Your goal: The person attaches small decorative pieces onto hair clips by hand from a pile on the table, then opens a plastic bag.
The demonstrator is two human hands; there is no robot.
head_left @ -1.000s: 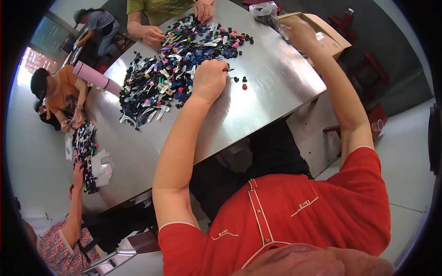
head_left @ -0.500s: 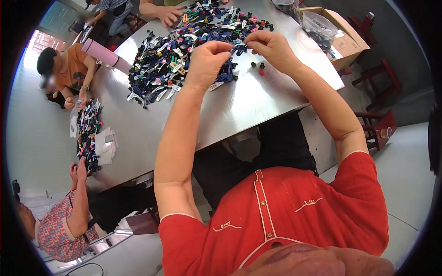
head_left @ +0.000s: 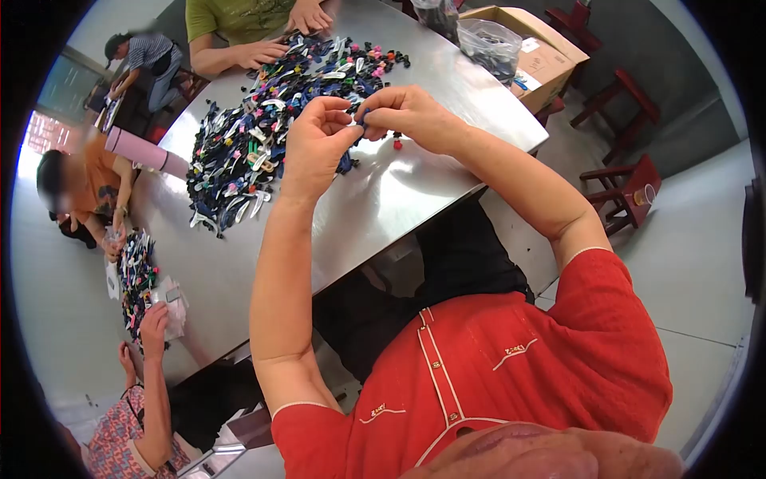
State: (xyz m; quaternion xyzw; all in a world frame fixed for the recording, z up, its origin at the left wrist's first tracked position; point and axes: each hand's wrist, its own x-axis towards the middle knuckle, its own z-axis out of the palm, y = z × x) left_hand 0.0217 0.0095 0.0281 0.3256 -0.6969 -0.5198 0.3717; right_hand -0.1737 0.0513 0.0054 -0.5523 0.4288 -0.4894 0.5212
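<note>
Over the near edge of a big pile of hair clips (head_left: 239, 152), my left hand (head_left: 319, 144) and my right hand (head_left: 407, 116) meet at the fingertips. Between them is a small dark blue piece (head_left: 361, 120), too small to make out fully, which both hands appear to pinch. The pile mixes dark, white, pink and green clips on the metal table (head_left: 383, 199). Just beyond my right hand's underside lies a small red piece (head_left: 397, 145).
Across the table a person in green (head_left: 247, 24) rests hands by the pile. A pink bottle (head_left: 148, 152) stands at the left, near two more people and a second pile (head_left: 137, 271). At the right are a clear bag (head_left: 491, 48), a cardboard box (head_left: 546, 68) and red stools (head_left: 630, 191).
My right hand came back from the bags at the table's far right edge and now meets my left hand over the pile. The view has shifted.
</note>
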